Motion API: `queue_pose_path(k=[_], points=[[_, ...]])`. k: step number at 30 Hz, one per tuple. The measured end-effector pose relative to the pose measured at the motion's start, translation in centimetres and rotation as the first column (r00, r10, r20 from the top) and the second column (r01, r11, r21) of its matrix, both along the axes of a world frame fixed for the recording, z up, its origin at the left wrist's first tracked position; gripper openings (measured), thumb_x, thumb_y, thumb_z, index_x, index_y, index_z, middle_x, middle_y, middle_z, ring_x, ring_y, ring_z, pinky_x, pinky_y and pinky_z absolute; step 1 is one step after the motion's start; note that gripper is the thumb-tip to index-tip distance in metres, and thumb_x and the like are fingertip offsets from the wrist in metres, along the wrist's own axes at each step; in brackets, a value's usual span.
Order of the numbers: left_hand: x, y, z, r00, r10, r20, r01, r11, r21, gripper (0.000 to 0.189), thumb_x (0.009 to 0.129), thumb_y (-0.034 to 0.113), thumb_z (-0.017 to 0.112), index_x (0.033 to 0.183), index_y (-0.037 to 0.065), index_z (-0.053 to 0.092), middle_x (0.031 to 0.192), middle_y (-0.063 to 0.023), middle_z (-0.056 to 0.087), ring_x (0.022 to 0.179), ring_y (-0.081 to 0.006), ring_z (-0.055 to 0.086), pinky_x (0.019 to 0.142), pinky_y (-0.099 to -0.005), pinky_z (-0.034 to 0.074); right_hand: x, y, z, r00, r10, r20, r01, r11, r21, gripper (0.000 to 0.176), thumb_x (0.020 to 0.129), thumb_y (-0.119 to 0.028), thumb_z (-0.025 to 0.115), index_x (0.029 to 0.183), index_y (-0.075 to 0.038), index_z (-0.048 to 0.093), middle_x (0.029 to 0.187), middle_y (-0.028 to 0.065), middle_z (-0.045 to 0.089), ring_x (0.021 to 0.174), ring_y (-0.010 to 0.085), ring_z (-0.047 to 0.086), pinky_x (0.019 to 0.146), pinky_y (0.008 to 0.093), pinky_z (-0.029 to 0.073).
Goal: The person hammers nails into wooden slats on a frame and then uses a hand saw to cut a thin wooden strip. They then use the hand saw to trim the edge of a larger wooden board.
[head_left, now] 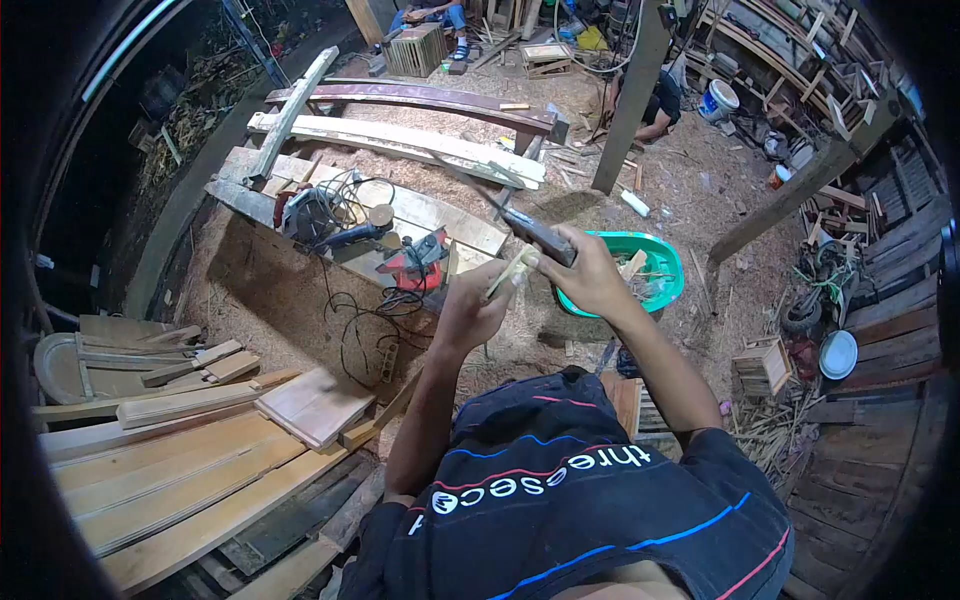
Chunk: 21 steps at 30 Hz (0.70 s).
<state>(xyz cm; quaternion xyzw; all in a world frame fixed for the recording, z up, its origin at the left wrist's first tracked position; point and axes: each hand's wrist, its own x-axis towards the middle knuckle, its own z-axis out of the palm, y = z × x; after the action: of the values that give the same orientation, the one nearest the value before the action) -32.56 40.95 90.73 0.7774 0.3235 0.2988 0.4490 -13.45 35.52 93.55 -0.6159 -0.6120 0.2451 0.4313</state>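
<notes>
Left hand: at the centre of the frame, closed around the lower end of a pale wooden strip; the fingers are curled tight.
Right hand: just right of the left hand, wrapped around the handle of a dark-bladed knife.
Wooden strip: short and light-coloured, tilted up to the right, with its upper end touching the knife near the right hand's fingers.
Knife: the blade runs from the right hand toward the upper left, above the strip.
Green basin: right of centre, on the sawdust-covered ground directly behind the right hand, with wood offcuts inside.
Worktop: a low plank surface in the upper-centre of the frame, beyond both hands.
Red power tool: on the near edge of the worktop, just left of the left hand.
Blue power tool: further left on the worktop, with black cable looped beside it.
Socket strip: below the red tool, against the worktop's sawdust-covered side, with cable running to it.
Stacked planks: lower left of the frame, lying flat in overlapping layers.
Wooden post: upright, upper centre-right.
Another person: crouched behind the post; their hands are hidden.
White bucket: just right of that person.
</notes>
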Motion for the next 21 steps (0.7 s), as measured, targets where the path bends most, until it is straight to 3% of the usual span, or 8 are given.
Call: queue_pose_path(k=[6,9,12,15,16,19,20,21], points=[[-0.3,-0.5,-0.9,0.997,-0.059,0.056,0.055,0.996,0.065,0.011,0.092,0.004,0.060,0.098,-0.001,0.066,0.065,-0.0086,0.059,0.059,-0.0114,0.054,0.055,-0.0311,0.043,-0.3,-0.8,0.1,0.993,-0.006,0.122,0.004,1.000,0.021,0.028,0.086,-0.019,0.077,0.100,0.002,0.064,0.077,0.0172,0.061,0.066,0.0272,0.055,0.064,0.0372,0.045],[0.3,-1.4,-1.2,0.989,0.016,0.145,-0.042,0.983,0.181,0.011,0.092,0.004,0.059,0.098,-0.001,0.067,0.065,-0.0084,0.060,0.058,-0.0120,0.055,0.055,-0.0307,0.044,-0.8,-1.3,-0.7,0.985,-0.072,0.160,0.064,0.997,0.053,0.027,0.085,-0.019,0.077,0.098,0.001,0.065,0.076,0.0181,0.060,0.065,0.0297,0.054,0.063,0.0370,0.044],[0.1,-1.6,-1.6,0.994,0.050,0.102,-0.055,0.997,0.047,0.012,0.092,0.004,0.059,0.099,0.000,0.067,0.065,-0.0095,0.061,0.057,-0.0140,0.057,0.055,-0.0308,0.045,-1.1,-1.3,-2.1,0.985,-0.107,0.132,0.091,0.988,0.123,0.028,0.085,-0.021,0.077,0.097,0.001,0.066,0.074,0.0151,0.060,0.064,0.0234,0.054,0.062,0.0357,0.043],[-0.4,-1.1,-1.7,0.997,0.025,0.075,-0.029,0.999,0.044,0.012,0.092,0.005,0.059,0.099,0.000,0.068,0.064,-0.0068,0.060,0.058,-0.0109,0.056,0.055,-0.0297,0.045,-1.4,-1.2,-1.6,0.993,-0.115,-0.014,0.115,0.993,-0.028,0.031,0.085,-0.024,0.079,0.098,0.002,0.067,0.073,0.0106,0.059,0.065,0.0167,0.054,0.061,0.0346,0.043],[-0.7,-0.7,-1.6,0.995,0.001,0.103,0.002,1.000,-0.022,0.011,0.093,0.006,0.059,0.097,0.000,0.067,0.063,-0.0045,0.057,0.058,-0.0093,0.053,0.054,-0.0288,0.043,-1.5,-1.1,-0.8,0.994,-0.095,-0.055,0.093,0.995,-0.031,0.032,0.087,-0.027,0.077,0.098,0.002,0.068,0.070,0.0029,0.059,0.064,0.0095,0.051,0.057,0.0305,0.041],[-1.6,0.0,-1.0,0.979,-0.063,0.192,0.105,0.970,-0.217,0.014,0.096,0.010,0.058,0.091,0.000,0.065,0.060,0.0021,0.048,0.057,-0.0045,0.044,0.050,-0.0260,0.038,-1.1,-0.8,0.3,0.877,0.055,-0.477,-0.134,0.982,-0.133,0.030,0.091,-0.029,0.074,0.097,0.000,0.070,0.069,-0.0020,0.059,0.061,0.0063,0.048,0.054,0.0258,0.039],[-1.8,-0.2,-0.4,0.975,-0.058,0.213,0.115,0.957,-0.266,0.017,0.097,0.013,0.057,0.089,0.000,0.064,0.060,0.0026,0.047,0.056,-0.0050,0.041,0.049,-0.0253,0.035,-0.9,-0.8,1.1,0.899,0.079,-0.431,-0.171,0.969,-0.180,0.026,0.094,-0.020,0.069,0.103,0.005,0.069,0.080,-0.0028,0.066,0.068,0.0061,0.053,0.061,0.0258,0.046],[-1.9,-0.2,-0.4,0.982,-0.054,0.178,0.093,0.972,-0.214,0.017,0.097,0.013,0.058,0.088,0.000,0.064,0.060,0.0021,0.047,0.056,-0.0051,0.041,0.049,-0.0256,0.036,-1.0,-0.7,1.1,0.901,0.092,-0.424,-0.178,0.969,-0.169,0.026,0.094,-0.020,0.069,0.103,0.004,0.069,0.080,-0.0026,0.066,0.068,0.0057,0.053,0.062,0.0251,0.045]])
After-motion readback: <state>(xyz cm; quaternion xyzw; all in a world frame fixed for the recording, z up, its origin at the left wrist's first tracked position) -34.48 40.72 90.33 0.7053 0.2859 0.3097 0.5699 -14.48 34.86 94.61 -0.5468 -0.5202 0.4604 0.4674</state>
